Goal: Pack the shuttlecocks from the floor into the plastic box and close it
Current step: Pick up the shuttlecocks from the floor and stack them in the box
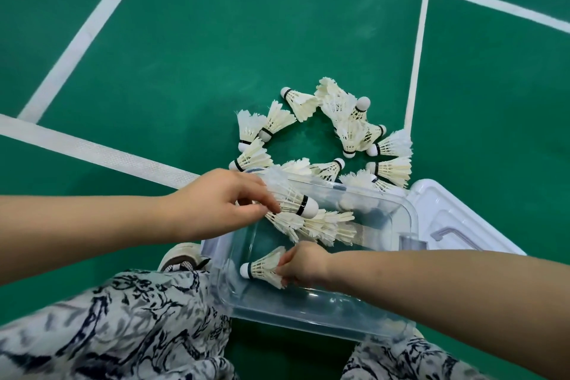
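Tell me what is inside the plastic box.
A heap of shuttlecocks; the left hand pinches another shuttlecock above it, the right hand grips a third shuttlecock. The right arm hides part of the box floor.

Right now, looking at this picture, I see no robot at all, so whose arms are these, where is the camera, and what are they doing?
There is no machine here. A person wears one camera on the head, so you look down at their own two hands. The left hand pinches a shuttlecock by its feathers over the clear plastic box. The right hand holds a second shuttlecock low inside it. A few packed shuttlecocks already lie in the box. Many loose shuttlecocks remain on the green court floor beyond it. The white lid lies beside the box, not yet on.
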### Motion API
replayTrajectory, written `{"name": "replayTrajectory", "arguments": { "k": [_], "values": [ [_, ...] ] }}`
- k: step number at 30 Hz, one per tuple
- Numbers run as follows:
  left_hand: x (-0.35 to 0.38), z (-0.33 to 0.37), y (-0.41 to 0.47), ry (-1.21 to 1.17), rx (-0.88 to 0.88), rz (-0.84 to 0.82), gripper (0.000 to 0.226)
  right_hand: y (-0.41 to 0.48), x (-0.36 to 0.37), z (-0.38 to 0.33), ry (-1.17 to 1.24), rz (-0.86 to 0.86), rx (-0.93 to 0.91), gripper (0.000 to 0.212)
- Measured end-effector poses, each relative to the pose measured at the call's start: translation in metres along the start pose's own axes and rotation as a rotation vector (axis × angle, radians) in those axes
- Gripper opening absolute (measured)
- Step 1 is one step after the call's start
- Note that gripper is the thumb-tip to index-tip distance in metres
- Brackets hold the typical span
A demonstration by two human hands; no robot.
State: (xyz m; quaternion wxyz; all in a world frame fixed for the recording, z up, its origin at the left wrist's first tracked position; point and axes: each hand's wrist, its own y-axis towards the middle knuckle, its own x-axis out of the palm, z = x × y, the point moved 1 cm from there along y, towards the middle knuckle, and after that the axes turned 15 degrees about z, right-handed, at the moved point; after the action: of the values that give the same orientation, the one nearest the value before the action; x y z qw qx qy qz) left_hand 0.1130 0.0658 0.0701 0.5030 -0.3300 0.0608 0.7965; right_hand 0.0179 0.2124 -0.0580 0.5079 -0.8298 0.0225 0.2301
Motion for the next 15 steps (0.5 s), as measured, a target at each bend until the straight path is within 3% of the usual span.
{"name": "replayTrajectory", "arguments": {
  "k": [2, 6, 9, 13, 15],
  "values": [
    [0.0, -0.002, -0.001, -0.007, -0.027, -0.017, 0.018, -0.003, -0.002, 0.0, -0.036, 0.01, -0.01, 0.012],
    [0.001, 0.0, -0.003, 0.02, -0.031, -0.042, 0.018, -0.018, -0.024, -0.002, -0.102, 0.069, -0.08, 0.032],
    [0.003, 0.003, -0.002, 0.095, 0.008, -0.045, 0.019, -0.038, -0.057, -0.008, -0.223, 0.145, -0.18, 0.026],
    [0.01, 0.011, 0.003, 0.205, 0.087, -0.103, 0.019, -0.068, -0.104, -0.019, -0.283, 0.357, -0.351, 0.01],
    [0.016, 0.019, 0.005, 0.278, 0.187, -0.144, 0.026, -0.082, -0.119, -0.024, -0.281, 0.495, -0.466, 0.023]
  ]
}}
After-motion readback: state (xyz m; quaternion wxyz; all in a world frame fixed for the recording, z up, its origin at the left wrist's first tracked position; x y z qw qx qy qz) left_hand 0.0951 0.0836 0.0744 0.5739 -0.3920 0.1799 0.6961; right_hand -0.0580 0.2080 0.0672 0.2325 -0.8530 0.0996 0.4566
